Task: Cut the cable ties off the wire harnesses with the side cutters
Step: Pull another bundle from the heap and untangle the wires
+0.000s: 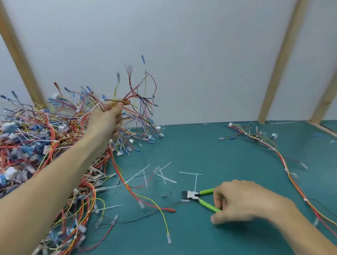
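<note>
Meanwhile, the step in hand looks like fetching: one harness is being lifted out of the stock while the tool is taken up. The left hand (pixel 106 120) is raised above the big heap of wire harnesses (pixel 28 150) at the left of the green counter (pixel 213 150), its fingers curled round a wire harness (pixel 138 97) whose red, yellow and black leads fan upward and to the right, blue and clear terminals at their tips. Its lower leads trail back down into the heap, so it is not yet free of the others.

Low and to the right, the right hand (pixel 243 199) rests on the counter with its fingers curled over the green handles of the side cutters (pixel 198 198); the handles are spread, the dark nose points left, and the tool lies flat on the surface. The hand is blurred, so I cannot tell how firm that grasp is.

Loose white cut cable ties (pixel 162 174) lie scattered just beyond the cutter nose, and a separate harness (pixel 278 150) stretches along the right side of the counter, well apart from the heap.

Next, by my reckoning, the held harness must be drawn clear and turned until a tie shows, then the cutters lifted and their nose slid under the tie alone. The risk is nicking a lead, since ties sit tight against the wires.
</note>
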{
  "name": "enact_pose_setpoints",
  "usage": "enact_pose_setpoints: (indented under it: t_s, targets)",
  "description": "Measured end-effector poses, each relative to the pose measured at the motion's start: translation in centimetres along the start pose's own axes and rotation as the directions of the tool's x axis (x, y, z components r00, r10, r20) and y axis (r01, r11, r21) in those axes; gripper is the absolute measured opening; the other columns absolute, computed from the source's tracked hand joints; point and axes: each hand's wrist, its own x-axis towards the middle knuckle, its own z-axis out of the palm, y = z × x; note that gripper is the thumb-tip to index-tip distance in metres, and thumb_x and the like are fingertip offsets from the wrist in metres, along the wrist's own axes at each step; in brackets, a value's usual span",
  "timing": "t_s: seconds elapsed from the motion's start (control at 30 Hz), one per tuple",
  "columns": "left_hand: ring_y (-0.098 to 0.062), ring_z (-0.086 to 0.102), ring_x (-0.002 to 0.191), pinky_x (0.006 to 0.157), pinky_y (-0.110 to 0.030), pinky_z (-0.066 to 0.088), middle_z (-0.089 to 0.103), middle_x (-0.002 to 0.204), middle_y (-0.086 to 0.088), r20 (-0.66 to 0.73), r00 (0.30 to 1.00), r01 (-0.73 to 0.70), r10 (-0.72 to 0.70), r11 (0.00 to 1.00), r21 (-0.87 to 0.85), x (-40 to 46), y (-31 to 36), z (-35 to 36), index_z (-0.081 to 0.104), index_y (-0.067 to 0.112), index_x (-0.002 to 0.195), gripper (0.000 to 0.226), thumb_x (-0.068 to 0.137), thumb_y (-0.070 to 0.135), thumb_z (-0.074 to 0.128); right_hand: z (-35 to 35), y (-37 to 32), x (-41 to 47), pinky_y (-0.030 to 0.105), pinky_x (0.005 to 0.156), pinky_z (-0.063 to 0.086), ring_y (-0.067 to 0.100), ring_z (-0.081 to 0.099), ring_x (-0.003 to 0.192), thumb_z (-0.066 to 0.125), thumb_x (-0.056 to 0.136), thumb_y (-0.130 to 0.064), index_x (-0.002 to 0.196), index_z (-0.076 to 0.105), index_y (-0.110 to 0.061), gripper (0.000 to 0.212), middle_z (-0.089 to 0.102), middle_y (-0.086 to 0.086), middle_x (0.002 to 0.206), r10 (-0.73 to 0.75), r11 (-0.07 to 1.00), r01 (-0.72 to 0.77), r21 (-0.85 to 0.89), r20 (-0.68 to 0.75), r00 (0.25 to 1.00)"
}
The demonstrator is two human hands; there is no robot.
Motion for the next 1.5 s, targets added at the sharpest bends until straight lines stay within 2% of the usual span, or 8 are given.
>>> enact_pose_setpoints:
  t_s: [0.27,0.57,0.7,0.83,0.97,1.13,1.4,1.5]
  targets:
    - [-0.005,0.033,0.037,0.042,-0.021,0.026,0.047,0.043,0.009,0.113,0.993,-0.026,-0.037,0.862,0.506,-2.2,-4.4,2.6,0.058,0.029,0.054,0.043,0.097,0.027,0.062,0.5,-2.4,4.4,0.028,0.062,0.045,0.023,0.065,0.083,0.067,0.073,-0.04,0.081,0.069,-0.02,0.021,0.069,-0.003,0.08,0.053,0.994,-0.036,0.106,-0.172,0.984]
    - [-0.015,0.034,0.045,0.048,-0.027,0.025,0.045,0.054,-0.005,0.128,0.992,-0.033,-0.02,0.915,0.403,-7.7,-6.3,4.6,0.066,0.018,0.073,0.031,0.102,0.022,0.055,-0.3,-3.0,7.0,0.029,0.067,0.042,0.027,0.066,0.091,0.056,0.095,-0.032,0.094,0.073,-0.02,0.021,0.072,0.0,0.096,0.293,0.95,-0.184,0.253,-0.512,0.808]
    - [-0.01,0.039,0.048,0.051,-0.028,0.028,0.044,0.054,0.01,0.049,0.911,-0.393,0.41,0.825,0.407,-9.1,-4.8,5.4,0.07,0.021,0.093,0.023,0.104,0.026,0.051,-2.1,-4.2,5.7,0.031,0.068,0.057,0.014,0.075,0.089,0.044,0.099,-0.039,0.113,0.076,-0.014,0.043,0.078,0.01,0.107,-0.126,0.024,0.201,0.979,-0.196,0.972]
    - [-0.026,0.065,0.064,0.047,-0.031,0.043,0.067,0.073,0.006,0.488,0.754,-0.601,0.439,0.162,0.783,-12.4,-6.8,6.4,0.052,0.038,0.13,0.038,0.092,0.032,0.045,-3.4,-3.1,6.0,0.046,0.094,0.055,0.036,0.062,0.123,0.052,0.091,-0.051,0.137,0.056,0.004,0.072,0.063,0.023,0.138,-0.293,-0.516,0.078,0.853,-0.262,0.92]
    - [-0.029,0.063,0.102,0.064,-0.035,0.033,0.058,0.128,0.008,0.553,0.828,-0.56,0.09,0.096,0.823,-13.5,-10.6,6.2,0.008,0.04,0.151,0.068,0.091,0.028,0.038,-1.9,-3.0,6.6,0.035,0.084,0.06,0.025,0.071,0.099,0.062,0.094,-0.029,0.113,0.071,-0.006,0.031,0.074,0.015,0.117,-0.155,-0.315,0.256,0.914,-0.316,0.936]
    - [-0.021,0.063,0.108,0.083,-0.036,0.044,0.063,0.115,0.009,0.508,0.861,-0.508,0.018,0.015,0.861,-12.4,-10.5,3.7,0.047,0.032,0.123,0.038,0.085,0.031,0.044,-1.1,-2.2,7.3,0.018,0.044,0.044,0.016,0.062,0.066,0.047,0.105,-0.009,0.092,0.062,-0.011,0.02,0.072,0.002,0.076,0.05,-0.36,0.293,0.886,-0.295,0.954]
    - [-0.032,0.055,0.088,0.067,-0.04,0.042,0.059,0.097,-0.002,0.261,0.749,-0.361,0.609,0.046,0.931,-8.7,-4.0,-0.7,0.07,0.02,0.107,0.045,0.068,0.001,0.059,-0.8,0.7,9.1,0.026,0.059,0.049,0.012,0.055,0.057,0.051,0.104,-0.023,0.087,0.058,-0.013,0.02,0.061,0.0,0.074,0.154,-0.618,0.316,0.72,-0.284,0.947]
    - [-0.029,0.06,0.094,0.073,-0.039,0.045,0.061,0.104,-0.002,0.517,0.768,-0.522,0.378,-0.097,0.847,-10.8,-5.9,2.1,0.067,0.023,0.116,0.05,0.07,0.007,0.073,-1.0,0.7,8.8,0.025,0.059,0.053,0.012,0.056,0.06,0.054,0.103,-0.019,0.091,0.061,-0.009,0.017,0.063,-0.001,0.072,0.186,-0.561,0.368,0.741,-0.321,0.929]
